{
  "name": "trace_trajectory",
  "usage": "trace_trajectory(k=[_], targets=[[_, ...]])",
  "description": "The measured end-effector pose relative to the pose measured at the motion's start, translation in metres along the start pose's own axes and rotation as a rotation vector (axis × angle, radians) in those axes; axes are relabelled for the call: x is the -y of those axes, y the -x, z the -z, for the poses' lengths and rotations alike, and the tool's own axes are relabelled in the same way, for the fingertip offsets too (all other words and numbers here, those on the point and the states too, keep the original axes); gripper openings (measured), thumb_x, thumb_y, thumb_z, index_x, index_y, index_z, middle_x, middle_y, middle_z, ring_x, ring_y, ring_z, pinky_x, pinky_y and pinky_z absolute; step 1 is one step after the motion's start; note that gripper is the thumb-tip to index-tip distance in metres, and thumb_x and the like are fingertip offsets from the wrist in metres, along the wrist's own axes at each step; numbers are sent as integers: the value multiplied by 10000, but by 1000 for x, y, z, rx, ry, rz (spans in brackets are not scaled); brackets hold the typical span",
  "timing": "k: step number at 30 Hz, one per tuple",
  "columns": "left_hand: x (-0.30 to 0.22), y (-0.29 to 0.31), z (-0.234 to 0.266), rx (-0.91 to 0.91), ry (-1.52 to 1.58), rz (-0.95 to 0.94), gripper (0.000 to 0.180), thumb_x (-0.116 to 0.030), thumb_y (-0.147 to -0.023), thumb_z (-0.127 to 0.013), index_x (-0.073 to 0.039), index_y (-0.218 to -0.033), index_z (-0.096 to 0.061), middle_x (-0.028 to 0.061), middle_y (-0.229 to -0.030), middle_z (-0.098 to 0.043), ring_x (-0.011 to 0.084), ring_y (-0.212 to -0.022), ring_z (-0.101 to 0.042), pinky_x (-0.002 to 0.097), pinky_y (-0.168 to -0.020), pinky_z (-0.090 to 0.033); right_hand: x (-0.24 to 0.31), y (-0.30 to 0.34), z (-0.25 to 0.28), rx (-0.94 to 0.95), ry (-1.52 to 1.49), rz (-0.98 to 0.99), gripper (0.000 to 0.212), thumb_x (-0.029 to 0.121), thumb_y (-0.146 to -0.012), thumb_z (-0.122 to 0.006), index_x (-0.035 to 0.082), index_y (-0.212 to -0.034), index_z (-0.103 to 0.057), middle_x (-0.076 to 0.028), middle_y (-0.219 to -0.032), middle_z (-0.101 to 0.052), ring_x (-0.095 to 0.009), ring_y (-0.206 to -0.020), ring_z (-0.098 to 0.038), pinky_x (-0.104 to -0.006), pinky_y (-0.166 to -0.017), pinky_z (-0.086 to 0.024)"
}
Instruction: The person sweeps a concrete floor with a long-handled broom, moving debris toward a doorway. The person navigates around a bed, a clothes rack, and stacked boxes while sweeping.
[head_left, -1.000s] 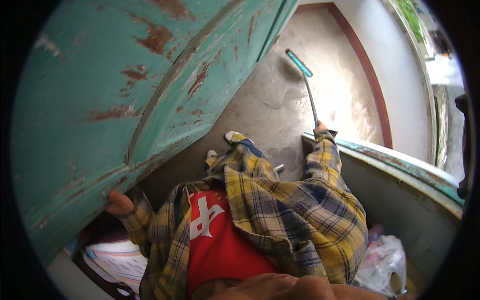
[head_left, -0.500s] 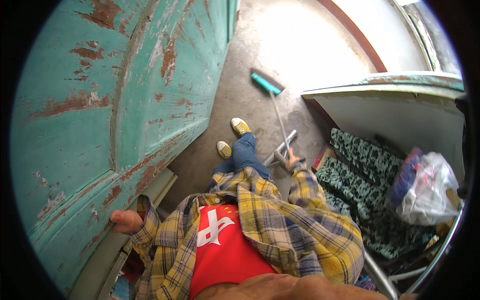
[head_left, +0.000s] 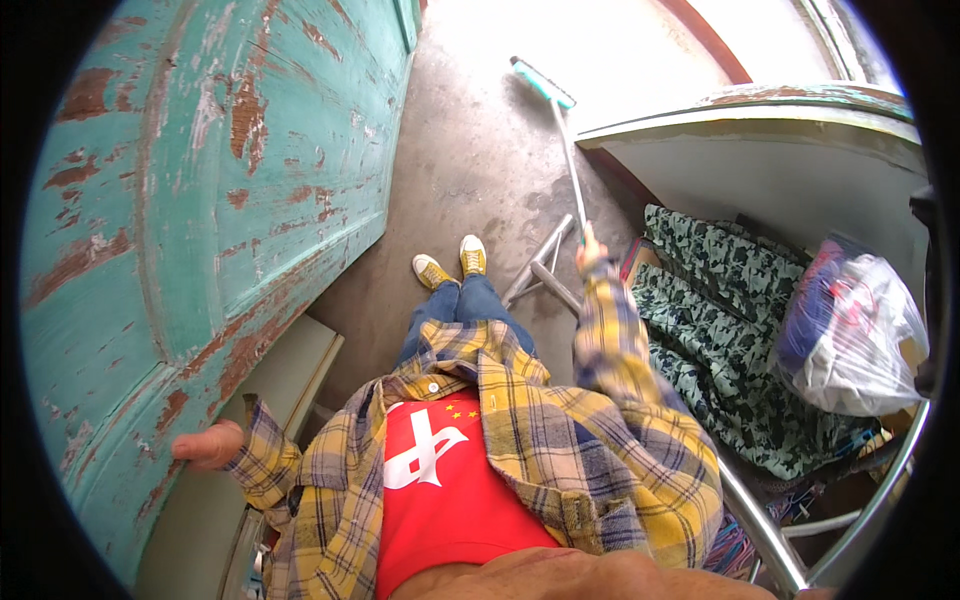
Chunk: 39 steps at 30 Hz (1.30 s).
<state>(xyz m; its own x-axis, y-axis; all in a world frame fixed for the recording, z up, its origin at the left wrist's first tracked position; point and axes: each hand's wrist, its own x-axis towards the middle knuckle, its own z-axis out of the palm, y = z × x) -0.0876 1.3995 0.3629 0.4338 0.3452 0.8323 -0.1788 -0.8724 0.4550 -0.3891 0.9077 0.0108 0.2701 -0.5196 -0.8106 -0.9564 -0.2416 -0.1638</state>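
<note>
My right hand (head_left: 592,250) is closed round the pale handle of a broom, stretched out ahead of me. The turquoise broom head (head_left: 543,82) with dark bristles lies on the concrete floor near the bright doorway. On the other side, my left hand (head_left: 210,446) is at the lower part of a peeling green door (head_left: 300,180), thumb side toward it. Most of its fingers are hidden, and whether it grips the door or only rests against it I cannot tell.
Metal tubes of a frame (head_left: 540,262) stand beside my right hand. To the right are camouflage cloth (head_left: 720,290) and a clear plastic bag (head_left: 862,340), with a low wall (head_left: 790,170) behind. A pale cabinet (head_left: 290,375) stands below the door at left.
The broom head has moved farther away toward the doorway, my right arm reaching out with it. My feet have come closer together. The door and my left hand appear farther left.
</note>
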Motion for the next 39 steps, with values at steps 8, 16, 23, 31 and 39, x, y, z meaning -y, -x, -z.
trace_trajectory(k=[8,16,23,31,39], targets=[[-29,6,-2,-22,-18,78,460,-460,-855,-497,-69,-619,-452,31,-627,-371,179,-583,-347,357,-551,-324,-45,41,-96,141,-16,-294,519,452,-822,-470,249,-1282,-343,-136,-797,-626,-294,-770,-613,-438,-803,-445],[-55,12,-10,28,-158,146,556,-554,-875,-393,-82,-580,-394,52,-606,-370,197,-604,-348,362,-567,-329,-85,239,-20,198,-170,-28,567,180,-799,-560,256,-1330,-376,-230,-948,-605,-397,-902,-582,-442,-842,-439],[-59,8,0,140,-368,290,657,-651,-827,-365,-59,-543,-401,82,-553,-358,225,-555,-344,404,-513,-335,-94,145,-60,54,281,140,338,491,-824,-490,194,-985,-504,-59,-527,-485,-227,-483,-492,-357,-500,-428],[-57,8,-3,173,-262,327,736,-709,-793,-348,-21,-539,-404,95,-553,-376,231,-567,-368,409,-525,-365,-62,148,-88,181,15,-146,673,249,-813,-523,212,-1404,-201,-256,-843,-584,-395,-788,-573,-441,-769,-437],[-52,5,-7,129,-253,182,704,-650,-814,-409,21,-610,-484,117,-621,-476,251,-608,-426,435,-579,-373,-84,217,-4,158,-296,-151,638,212,-796,-588,198,-1367,-305,-148,-822,-618,-224,-646,-610,-389,-610,-498]])
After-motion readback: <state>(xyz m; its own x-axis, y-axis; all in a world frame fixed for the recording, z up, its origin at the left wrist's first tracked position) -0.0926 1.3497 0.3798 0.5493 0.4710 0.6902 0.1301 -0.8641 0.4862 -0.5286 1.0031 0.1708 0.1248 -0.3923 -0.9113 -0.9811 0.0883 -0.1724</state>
